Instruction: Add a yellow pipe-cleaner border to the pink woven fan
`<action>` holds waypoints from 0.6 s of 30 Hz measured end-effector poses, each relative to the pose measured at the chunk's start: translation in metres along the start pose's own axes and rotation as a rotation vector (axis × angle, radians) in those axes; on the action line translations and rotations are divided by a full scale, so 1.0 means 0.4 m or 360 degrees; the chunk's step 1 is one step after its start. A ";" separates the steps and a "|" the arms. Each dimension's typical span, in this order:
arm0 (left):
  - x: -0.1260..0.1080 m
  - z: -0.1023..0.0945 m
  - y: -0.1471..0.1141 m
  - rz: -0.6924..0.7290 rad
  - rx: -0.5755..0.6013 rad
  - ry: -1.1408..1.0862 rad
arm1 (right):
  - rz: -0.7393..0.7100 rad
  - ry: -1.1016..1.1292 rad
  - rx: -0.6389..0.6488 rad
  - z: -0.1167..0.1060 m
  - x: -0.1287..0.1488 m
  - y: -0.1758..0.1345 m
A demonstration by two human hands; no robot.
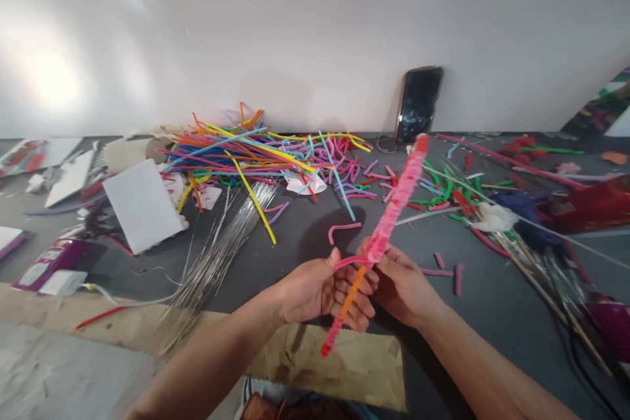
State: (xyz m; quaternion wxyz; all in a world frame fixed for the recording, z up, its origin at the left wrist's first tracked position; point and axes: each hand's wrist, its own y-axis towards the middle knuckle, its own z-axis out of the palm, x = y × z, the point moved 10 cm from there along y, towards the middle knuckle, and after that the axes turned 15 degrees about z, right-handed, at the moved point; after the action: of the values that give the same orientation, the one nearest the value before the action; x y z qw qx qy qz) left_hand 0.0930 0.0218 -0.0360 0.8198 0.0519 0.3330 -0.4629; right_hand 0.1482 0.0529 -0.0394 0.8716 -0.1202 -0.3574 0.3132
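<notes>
Pink-wrapped stick (398, 203), head view: slanted above the dark table (263, 266), held between thumb and fingers of the right hand (406, 282); the left hand (312, 290), half-curled, has its thumb at the projecting pink strand (350, 261), firmness indeterminable.

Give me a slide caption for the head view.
Right hand holding a pink-and-orange wrapped rod, left hand at its loose strand, before a multicolored pile of pipe cleaners.

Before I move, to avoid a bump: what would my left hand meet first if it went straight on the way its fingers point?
Most likely your right hand, just beyond the fingers of your left hand. The pink-and-orange stick crosses in front of those fingers; depth there is unclear.
</notes>
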 end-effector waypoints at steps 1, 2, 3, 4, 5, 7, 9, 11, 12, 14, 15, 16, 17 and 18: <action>0.011 0.013 -0.002 -0.0028 0.0043 -0.0067 | -0.0004 -0.0038 0.0006 0.003 0.001 -0.001; 0.015 0.023 -0.003 -0.0016 0.0074 -0.0126 | -0.0002 -0.0078 0.0014 0.007 0.001 -0.002; 0.014 0.030 -0.003 0.0023 0.0091 -0.0175 | 0.0006 -0.0119 0.0021 0.011 -0.001 -0.001; 0.010 0.034 -0.003 0.0071 0.0099 -0.0216 | 0.0007 -0.0152 0.0012 0.012 -0.002 -0.001; 0.006 0.034 -0.003 0.0117 0.0090 -0.0242 | 0.0010 -0.0184 -0.0015 0.010 -0.004 0.000; -0.008 0.024 -0.001 0.0205 0.0045 -0.0236 | -0.0018 -0.0266 -0.0130 -0.006 -0.002 0.003; -0.034 0.001 0.004 0.0336 -0.0061 -0.0176 | -0.0119 -0.0370 -0.0270 -0.026 0.012 0.001; -0.063 -0.024 0.009 0.0483 -0.0186 -0.0099 | -0.0238 -0.0453 -0.0347 -0.038 0.031 -0.003; -0.075 -0.033 0.011 0.0540 -0.0239 -0.0067 | -0.0289 -0.0470 -0.0365 -0.041 0.038 -0.006; -0.084 -0.046 0.014 0.0589 -0.0318 -0.0025 | -0.0336 -0.0485 -0.0367 -0.043 0.045 -0.010; -0.083 -0.050 0.015 0.0587 -0.0341 -0.0017 | -0.0337 -0.0490 -0.0355 -0.041 0.045 -0.010; -0.079 -0.052 0.016 0.0576 -0.0353 -0.0017 | -0.0324 -0.0490 -0.0333 -0.037 0.042 -0.010; -0.072 -0.053 0.017 0.0559 -0.0357 -0.0020 | -0.0299 -0.0484 -0.0294 -0.030 0.037 -0.009; -0.065 -0.052 0.018 0.0541 -0.0356 -0.0026 | -0.0264 -0.0468 -0.0244 -0.022 0.030 -0.007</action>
State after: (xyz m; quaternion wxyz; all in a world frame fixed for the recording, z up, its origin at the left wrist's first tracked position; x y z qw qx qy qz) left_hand 0.0790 0.0529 -0.0382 0.8895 0.0121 0.3622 -0.2784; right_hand 0.1622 0.0584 -0.0379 0.8211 -0.1094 -0.5125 0.2262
